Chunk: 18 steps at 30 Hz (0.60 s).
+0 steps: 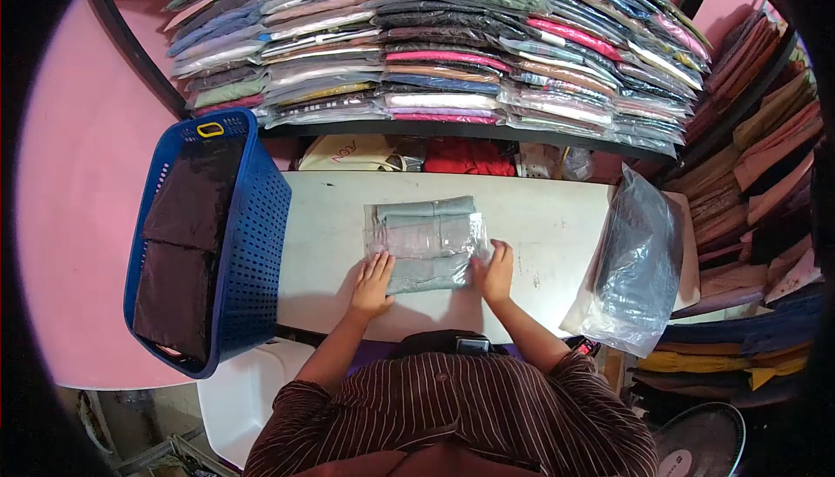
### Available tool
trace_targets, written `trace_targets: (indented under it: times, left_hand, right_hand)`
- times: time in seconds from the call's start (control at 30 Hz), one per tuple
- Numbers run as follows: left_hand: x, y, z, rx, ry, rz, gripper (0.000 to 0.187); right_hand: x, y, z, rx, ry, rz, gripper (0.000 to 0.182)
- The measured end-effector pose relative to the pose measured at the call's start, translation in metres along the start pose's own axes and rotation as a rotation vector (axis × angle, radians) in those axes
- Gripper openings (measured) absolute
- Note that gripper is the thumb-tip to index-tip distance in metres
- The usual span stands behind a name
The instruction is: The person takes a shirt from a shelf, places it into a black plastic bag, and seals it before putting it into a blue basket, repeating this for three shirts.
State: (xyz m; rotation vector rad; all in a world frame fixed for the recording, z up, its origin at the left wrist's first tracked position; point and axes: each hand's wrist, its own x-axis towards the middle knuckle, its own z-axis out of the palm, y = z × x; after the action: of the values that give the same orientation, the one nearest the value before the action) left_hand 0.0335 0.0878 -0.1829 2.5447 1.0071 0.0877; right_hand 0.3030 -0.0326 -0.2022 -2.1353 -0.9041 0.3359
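Observation:
A folded grey-green garment (426, 260) lies on the white table, with a clear plastic bag (409, 238) spread over its middle. The garment shows above and below the bag. My left hand (375, 284) rests at the lower left edge of the bag and garment, fingers stretched out and touching it. On the right, my right hand (495, 272) is at the bag's right edge, its fingers apart, the tips beside the plastic. Neither hand is closed round anything.
A blue basket (261, 216) with dark packed items stands at the left of the white table (557, 242). Plastic packaging (639, 260) lies at the right end. Shelves of bagged garments (435, 60) rise behind; a white tub (239, 399) is below left, a fan (703, 442) below right.

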Motion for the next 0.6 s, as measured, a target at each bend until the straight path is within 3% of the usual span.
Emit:
trace_targets:
  times: [0.07, 0.1, 0.17, 0.3, 0.37, 0.43, 0.57, 0.6]
  left_hand:
    - [0.006, 0.0, 0.009, -0.002, -0.009, -0.018, 0.087]
    - [0.006, 0.001, 0.011, -0.001, -0.023, -0.035, 0.085]
    - [0.007, 0.0, 0.012, -0.022, -0.018, -0.028, 0.085]
    - [0.011, -0.002, 0.002, -0.109, -0.026, -0.063, 0.085]
    - [0.009, -0.008, -0.003, -0.112, -0.018, -0.037, 0.084]
    - [0.008, -0.018, -0.004, -0.111, -0.004, -0.006, 0.083]
    - [-0.001, -0.045, -0.005, -0.494, 0.138, 0.028, 0.061]
    - [-0.001, -0.044, -0.012, -0.668, 0.164, 0.016, 0.051]
  right_hand:
    - [-0.009, -0.017, -0.012, -0.29, -0.018, -0.542, 0.068]
    - [-0.011, -0.022, -0.014, -0.292, -0.017, -0.54, 0.068]
    - [-0.011, -0.029, -0.017, -0.54, -0.413, -0.719, 0.077]
    - [0.001, -0.013, -0.008, -0.768, -0.418, -0.62, 0.063]
    - [0.002, -0.008, -0.007, -0.692, -0.392, -0.632, 0.057]
    - [0.004, -0.009, -0.007, -0.563, -0.496, -0.494, 0.055]
    - [0.012, -0.011, -0.019, -0.415, -0.537, -0.467, 0.061]
    - [0.012, -0.012, -0.024, -0.176, -0.503, -0.415, 0.057]
